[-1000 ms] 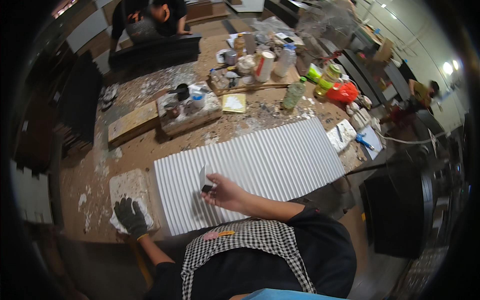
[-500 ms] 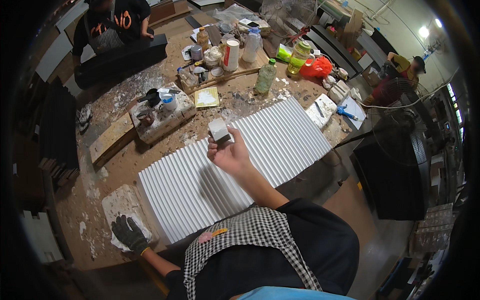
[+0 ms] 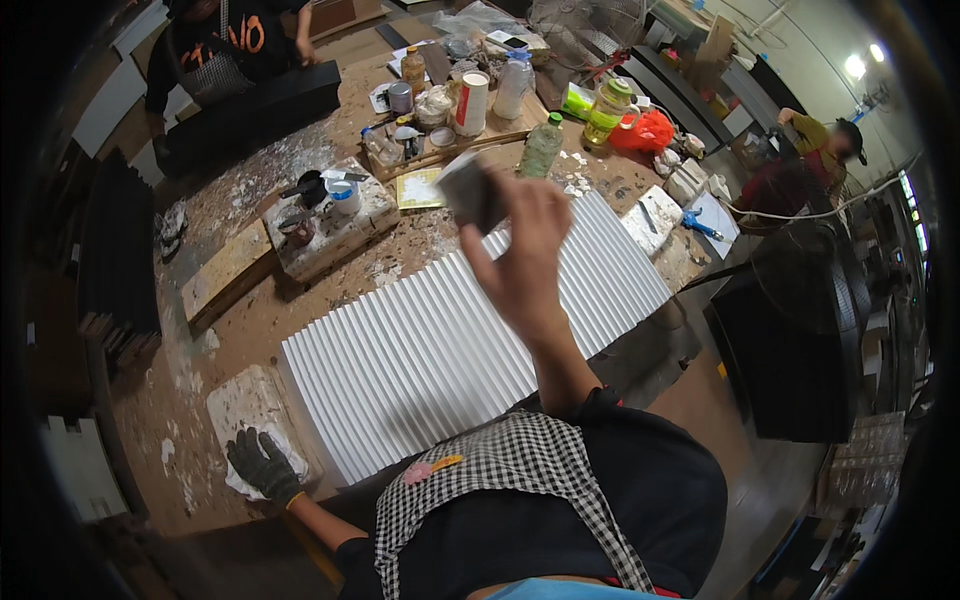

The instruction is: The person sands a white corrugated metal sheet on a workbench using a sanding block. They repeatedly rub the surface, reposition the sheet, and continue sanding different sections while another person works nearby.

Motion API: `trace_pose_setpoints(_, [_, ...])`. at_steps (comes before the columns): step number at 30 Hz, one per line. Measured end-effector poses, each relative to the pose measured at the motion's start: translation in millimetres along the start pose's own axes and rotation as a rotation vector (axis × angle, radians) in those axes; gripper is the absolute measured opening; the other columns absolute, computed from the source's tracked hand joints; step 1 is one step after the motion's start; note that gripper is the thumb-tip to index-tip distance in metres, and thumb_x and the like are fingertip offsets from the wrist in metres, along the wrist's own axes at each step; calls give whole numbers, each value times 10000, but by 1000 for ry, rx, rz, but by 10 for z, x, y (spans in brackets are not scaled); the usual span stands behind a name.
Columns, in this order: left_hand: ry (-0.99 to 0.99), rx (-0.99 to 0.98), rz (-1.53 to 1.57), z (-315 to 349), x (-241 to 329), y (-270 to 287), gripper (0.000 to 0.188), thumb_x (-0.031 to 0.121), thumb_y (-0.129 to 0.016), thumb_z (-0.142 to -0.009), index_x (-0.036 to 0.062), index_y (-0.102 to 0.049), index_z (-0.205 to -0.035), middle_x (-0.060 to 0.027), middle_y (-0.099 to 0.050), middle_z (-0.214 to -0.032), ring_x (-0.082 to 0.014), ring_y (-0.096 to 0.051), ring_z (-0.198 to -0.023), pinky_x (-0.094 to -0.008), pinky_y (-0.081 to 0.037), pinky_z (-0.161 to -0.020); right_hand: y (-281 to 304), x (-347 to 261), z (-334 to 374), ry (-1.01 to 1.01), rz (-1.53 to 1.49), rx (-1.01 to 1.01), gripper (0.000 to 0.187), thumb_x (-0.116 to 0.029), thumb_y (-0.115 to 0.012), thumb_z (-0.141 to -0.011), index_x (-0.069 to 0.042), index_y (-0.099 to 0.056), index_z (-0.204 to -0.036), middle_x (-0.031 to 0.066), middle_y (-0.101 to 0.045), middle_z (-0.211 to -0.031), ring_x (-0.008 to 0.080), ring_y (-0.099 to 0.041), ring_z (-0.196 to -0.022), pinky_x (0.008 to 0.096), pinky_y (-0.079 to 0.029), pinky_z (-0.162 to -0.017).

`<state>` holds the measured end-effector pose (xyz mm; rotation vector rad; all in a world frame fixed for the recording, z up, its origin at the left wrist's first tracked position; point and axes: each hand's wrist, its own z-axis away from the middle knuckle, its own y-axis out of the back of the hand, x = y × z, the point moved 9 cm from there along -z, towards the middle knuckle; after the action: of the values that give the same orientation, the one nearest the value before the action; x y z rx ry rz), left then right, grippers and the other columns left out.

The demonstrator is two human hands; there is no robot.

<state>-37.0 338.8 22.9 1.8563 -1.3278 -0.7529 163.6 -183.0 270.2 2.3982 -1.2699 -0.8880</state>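
My bare right hand point(image 3: 532, 250) is raised over the work surface, its thumb and fingers gripping a small grey block point(image 3: 474, 192) with a pale face, blurred by motion. Beneath it a set of white ridged strips point(image 3: 440, 350) lies side by side across the table; I cannot tell whether they are one panel. At the lower left my left hand point(image 3: 264, 466), in a dark grey glove, rests flat with fingers spread on a white cloth point(image 3: 240, 488). That cloth lies on a stained pale block point(image 3: 245, 400) beside the strips' left end.
Beyond the strips stand a green-capped bottle point(image 3: 542, 147), a white-and-red can point(image 3: 472, 104) and a yellow-green jug point(image 3: 606, 112). A paint-stained block point(image 3: 335, 235) carries small cups. Across the table a person point(image 3: 225, 55) handles a long black board point(image 3: 255, 105). Another person point(image 3: 815, 165) is at the right.
My right hand has lifted and moved right and away from me, turning the block palm-down. My left hand stays on the cloth. The person at right has shifted; the one opposite has raised an arm.
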Motion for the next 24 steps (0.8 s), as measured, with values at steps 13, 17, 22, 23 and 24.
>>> trace_pose_setpoints(13, [30, -13, -19, 86, -80, 131, 263, 271, -639, -1040, 66, -758, -1156, -153, -722, -1284, -418, -597, -1300, -545, -414, -1179, 145, -68, 614, 609, -2159, -1007, 571, -452, -770, -898, 34, -734, -1197, 160, -717, -921, 300, -701, -838, 566, -515, -961])
trace_pose_setpoints(17, [-8, -20, 53, -53, 28, -28, 239, 238, -675, -1006, 50, -752, -1130, -158, -726, -1252, -418, -602, -1277, -559, -423, -1169, 235, 82, 573, 448, -2488, -736, 495, -476, -704, -940, -16, -801, -1095, 129, -712, -851, 247, -713, -759, 535, -565, -914])
trace_pose_setpoints(22, [2, -22, 52, -12, -34, 60, 234, 233, -678, -997, 53, -746, -1131, -154, -719, -1272, -424, -592, -1291, -565, -416, -1173, -587, -469, 1268, 175, -2956, -992, 618, -605, -640, -988, -124, -674, -1374, 114, -685, -1026, 269, -686, -1044, 534, -555, -972])
trace_pose_setpoints(23, [17, -19, 51, -8, -27, 38, 234, 232, -679, -995, 54, -745, -1132, -153, -717, -1276, -424, -590, -1295, -565, -414, -1175, -793, -643, 1563, -220, -2958, -1092, 662, -608, -690, -946, -119, -649, -1391, 123, -673, -1086, 276, -671, -1078, 523, -555, -980])
trace_pose_setpoints(24, [17, -13, 52, -19, -17, 33, 233, 233, -685, -988, 61, -744, -1135, -152, -717, -1276, -421, -590, -1296, -564, -411, -1177, -982, -772, 1895, -629, -2928, -1128, 717, -611, -740, -905, -115, -624, -1408, 132, -661, -1145, 283, -655, -1112, 512, -555, -988])
